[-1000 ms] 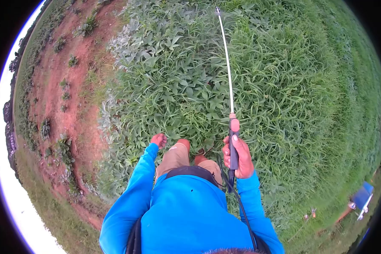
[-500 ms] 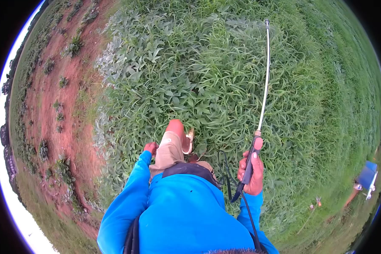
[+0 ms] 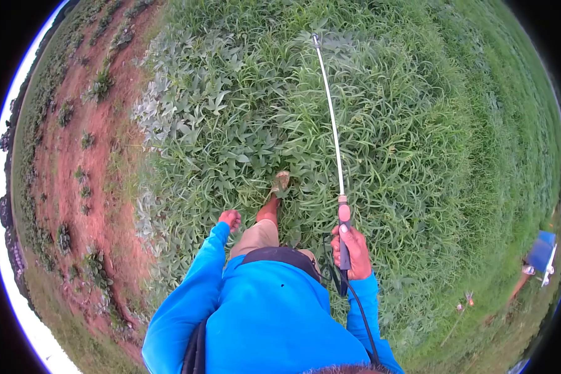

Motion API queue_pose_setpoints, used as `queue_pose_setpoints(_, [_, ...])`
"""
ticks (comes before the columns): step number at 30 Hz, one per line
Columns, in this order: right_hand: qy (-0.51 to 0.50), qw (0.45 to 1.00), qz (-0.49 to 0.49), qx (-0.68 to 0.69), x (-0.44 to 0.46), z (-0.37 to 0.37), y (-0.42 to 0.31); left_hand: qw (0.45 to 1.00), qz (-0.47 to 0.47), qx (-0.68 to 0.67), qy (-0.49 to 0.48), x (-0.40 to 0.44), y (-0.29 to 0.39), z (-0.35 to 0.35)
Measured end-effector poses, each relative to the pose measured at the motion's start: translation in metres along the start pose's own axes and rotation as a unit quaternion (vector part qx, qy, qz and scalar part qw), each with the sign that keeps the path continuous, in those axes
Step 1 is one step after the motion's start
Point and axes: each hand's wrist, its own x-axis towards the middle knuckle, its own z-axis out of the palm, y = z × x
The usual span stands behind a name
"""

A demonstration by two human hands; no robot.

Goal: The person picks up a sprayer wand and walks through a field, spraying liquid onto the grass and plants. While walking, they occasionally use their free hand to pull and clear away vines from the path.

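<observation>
A spray wand [image 3: 333, 118] with a long white tube and a dark handle points forward over the leafy plants [image 3: 230, 131]. My right hand [image 3: 353, 249] is wrapped round its handle, the thumb lying on top near a pink part. From the handle's lower end a black hose [image 3: 363, 311] runs back along my right arm. Beside my left thigh hangs my left hand [image 3: 230, 219], its fingers curled and nothing visible in them. Faint mist shows near the wand's tip.
Dense grass [image 3: 417, 156] and broad-leaved plants surround my legs. One foot [image 3: 280, 181] is forward among the leaves. Red soil [image 3: 100, 168] with scattered small plants runs along the left. A blue panel-like object [image 3: 541, 251] stands at the far right.
The wand swung right and then back left, my right hand moving with it. One foot has come forward into the plants. My left hand shifted slightly back, then forward again.
</observation>
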Motion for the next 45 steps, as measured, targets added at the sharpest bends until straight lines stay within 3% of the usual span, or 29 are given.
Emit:
queue_pose_setpoints(8, [-0.057, 0.985, 0.034, -0.157, 0.079, 0.053, -0.035, 0.999, -0.010, -0.035, -0.016, 0.039, 0.047, -0.016])
queue_pose_setpoints(12, [-0.110, 0.983, 0.101, -0.105, 0.129, 0.077, -0.059, 0.999, 0.000, -0.043, -0.010, 0.057, 0.070, -0.029])
queue_pose_setpoints(14, [-0.169, 0.969, 0.177, 0.018, 0.157, 0.085, -0.072, 0.998, 0.008, -0.056, -0.014, 0.064, 0.082, -0.036])
queue_pose_setpoints(18, [-0.214, 0.939, 0.238, 0.128, 0.209, 0.101, -0.097, 0.997, 0.010, -0.075, -0.007, 0.073, 0.118, -0.045])
queue_pose_setpoints(22, [-0.269, 0.913, 0.232, 0.201, 0.249, 0.117, -0.127, 0.998, -0.002, -0.058, 0.003, 0.090, 0.143, -0.054])
queue_pose_setpoints(32, [-0.232, 0.933, 0.134, 0.239, 0.293, 0.132, -0.192, 0.995, 0.030, -0.091, -0.033, 0.129, 0.193, -0.062])
queue_pose_setpoints(38, [-0.181, 0.957, 0.084, 0.211, 0.295, 0.122, -0.223, 0.995, -0.001, -0.089, -0.038, 0.152, 0.220, -0.057])
queue_pose_setpoints(41, [-0.051, 0.988, 0.047, 0.142, 0.292, 0.124, -0.228, 0.993, 0.009, -0.092, -0.070, 0.158, 0.226, -0.059])
queue_pose_setpoints(42, [-0.050, 0.987, 0.043, 0.145, 0.290, 0.121, -0.225, 0.994, 0.011, -0.088, -0.071, 0.160, 0.232, -0.061])
queue_pose_setpoints(44, [0.072, 0.996, -0.013, -0.057, 0.286, 0.111, -0.210, 0.982, 0.039, -0.145, -0.111, 0.164, 0.248, -0.063])
queue_pose_setpoints(45, [0.114, 0.988, -0.005, -0.102, 0.280, 0.109, -0.205, 0.990, 0.027, -0.097, -0.097, 0.161, 0.273, -0.064])
